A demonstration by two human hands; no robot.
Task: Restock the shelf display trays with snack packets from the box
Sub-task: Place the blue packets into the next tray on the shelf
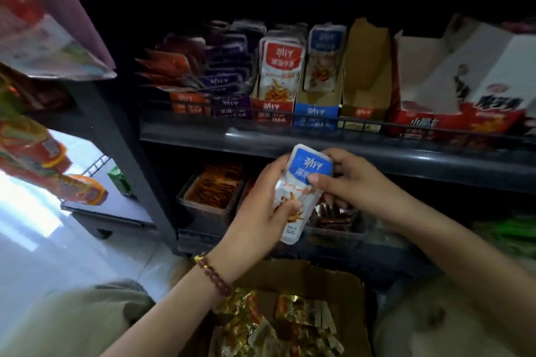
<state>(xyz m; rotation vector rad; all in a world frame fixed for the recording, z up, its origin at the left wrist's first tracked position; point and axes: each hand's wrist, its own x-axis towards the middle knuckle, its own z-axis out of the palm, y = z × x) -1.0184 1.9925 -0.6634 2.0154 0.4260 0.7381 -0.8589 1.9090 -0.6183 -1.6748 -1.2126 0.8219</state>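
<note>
Both hands hold a small stack of white snack packets with blue tops (304, 180) in front of the lower shelf. My left hand (261, 211) grips the stack from the left, thumb across its lower front. My right hand (345, 177) pinches its upper right edge. Directly above, on the upper shelf, stands the blue display tray (316, 116) with matching blue-topped packets in it. A red tray (271, 113) of red-topped packets stands to its left. The open cardboard box (301, 278) sits at the bottom, with several gold and mixed packets inside.
A dark shelf rail (377, 151) runs across just above my hands. An empty brown tray (365, 78) and a large red-and-white carton (464, 116) stand right of the blue tray. Clear tubs (208, 209) of snacks sit on the lower shelf. Hanging bags crowd the left.
</note>
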